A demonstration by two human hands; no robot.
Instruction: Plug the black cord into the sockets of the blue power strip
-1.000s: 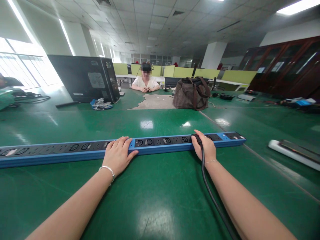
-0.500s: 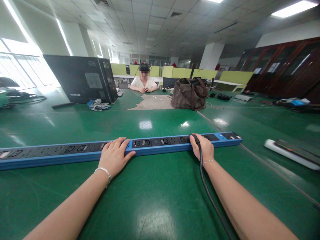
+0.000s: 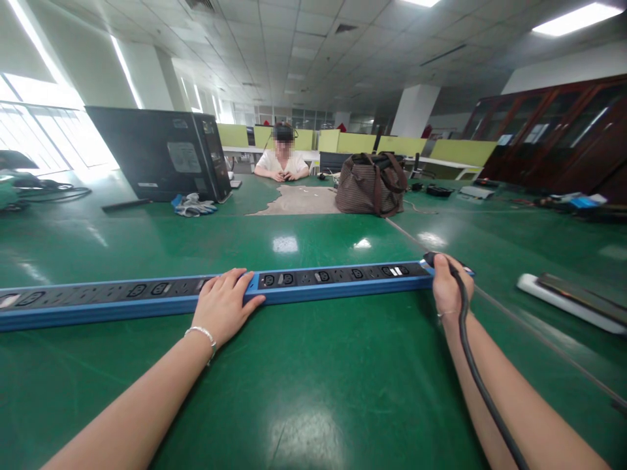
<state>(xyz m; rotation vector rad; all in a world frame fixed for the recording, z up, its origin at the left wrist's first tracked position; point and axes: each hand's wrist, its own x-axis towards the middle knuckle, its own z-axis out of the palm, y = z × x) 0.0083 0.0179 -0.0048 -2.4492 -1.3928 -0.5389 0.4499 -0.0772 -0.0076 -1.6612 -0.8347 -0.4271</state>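
Observation:
A long blue power strip [image 3: 337, 287] with black sockets lies across the green table [image 3: 313, 365]. My left hand [image 3: 224, 308] rests on its middle part, fingers spread over the top and thumb along the near side. Near the strip's right end, my right hand [image 3: 451, 285] is closed around the black plug of a thick black cable [image 3: 473, 365]. The plug's tip points left, just over the blue section of the strip; whether it touches is hard to tell. From the hand the cable runs down over my right forearm to the bottom edge.
Across the table sits a person [image 3: 283, 160], hands together. A black computer case [image 3: 161, 156] and gloves [image 3: 193, 205] stand at the back left, a brown bag [image 3: 369, 186] at back centre. On the right lies a white bar-shaped object [image 3: 573, 303]; cables and small devices lie beyond.
My right hand has moved right along the strip with the plug, off the sockets and towards the end, uncovering sockets and a small white label. My left hand has stayed in place.

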